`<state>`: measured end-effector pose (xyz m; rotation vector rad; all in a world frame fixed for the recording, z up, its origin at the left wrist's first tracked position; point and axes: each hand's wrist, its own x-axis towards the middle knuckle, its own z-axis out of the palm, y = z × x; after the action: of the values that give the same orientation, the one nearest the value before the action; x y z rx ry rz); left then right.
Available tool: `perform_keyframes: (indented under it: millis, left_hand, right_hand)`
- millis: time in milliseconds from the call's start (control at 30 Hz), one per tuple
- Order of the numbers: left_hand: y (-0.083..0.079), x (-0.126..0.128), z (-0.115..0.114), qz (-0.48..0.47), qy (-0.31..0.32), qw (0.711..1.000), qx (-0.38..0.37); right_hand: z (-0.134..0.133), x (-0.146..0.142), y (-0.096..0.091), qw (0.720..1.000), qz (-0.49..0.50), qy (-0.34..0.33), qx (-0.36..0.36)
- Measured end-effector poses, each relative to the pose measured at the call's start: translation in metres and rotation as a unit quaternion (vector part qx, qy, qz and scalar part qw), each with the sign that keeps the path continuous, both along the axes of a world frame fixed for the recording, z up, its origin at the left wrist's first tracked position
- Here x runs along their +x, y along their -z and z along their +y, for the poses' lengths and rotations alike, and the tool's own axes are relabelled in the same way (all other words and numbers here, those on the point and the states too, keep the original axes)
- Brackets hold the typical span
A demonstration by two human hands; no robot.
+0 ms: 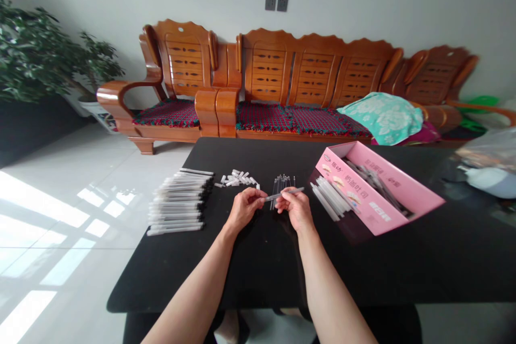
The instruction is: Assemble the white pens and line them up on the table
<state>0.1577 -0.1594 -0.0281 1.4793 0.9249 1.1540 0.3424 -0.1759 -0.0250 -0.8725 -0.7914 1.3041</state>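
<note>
Between my hands a slim grey pen [274, 196] is held nearly level over the table. My right hand [297, 208] is closed around its barrel, with the far end sticking out to the right. The fingertips of my left hand [244, 207] pinch its left end; any small part between them is hidden. Just beyond my hands lie several thin pen refills [285, 180], partly covered by my right hand. Small white plugs or caps [238, 177] are scattered past my left hand. White pen barrels [328, 198] lie in a pile to the right of my right hand.
Pens with dark ends [177, 201] are stacked on the left of the black table [266, 269]. A pink box [373, 199] holding dark pen parts stands at the right. A plastic bag [494, 164] sits farther right. Behind the table is a wooden sofa [270, 72].
</note>
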Motion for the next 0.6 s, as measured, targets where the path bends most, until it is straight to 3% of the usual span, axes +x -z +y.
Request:
perform_keyframes:
  millis: [333,600]
  left_hand:
    - [-0.014,0.001,-0.006,0.056,0.011,0.998,-0.028]
    - [-0.011,0.004,-0.009,0.084,0.026,0.995,-0.055]
  right_hand:
    - [-0.001,-0.001,-0.001,1.000,0.010,-0.008,-0.001]
    - [-0.003,-0.005,-0.006,1.000,-0.002,-0.013,0.000]
